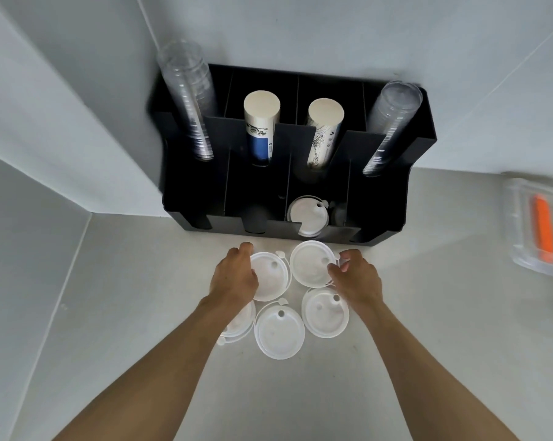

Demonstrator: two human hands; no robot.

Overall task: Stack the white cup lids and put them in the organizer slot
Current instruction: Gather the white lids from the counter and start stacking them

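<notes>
The black plastic cup organizer [380, 198] sits against the wall, one white lid [307, 214] in its front slot. Just before it lie five round white plastic cup lids [280, 332]. Your left hand [235, 276] curls onto the rear-left lid [270, 276]; your right hand [357, 276] pinches the rear-right lid [310, 265].

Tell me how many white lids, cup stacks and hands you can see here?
White lids on the counter: 5 (far-left one, far-right one)
White lids in the organizer: at least 1
Clear cup stacks: 2
Paper cup stacks: 2
Hands: 2 (left hand, right hand)
Total: 12
</notes>
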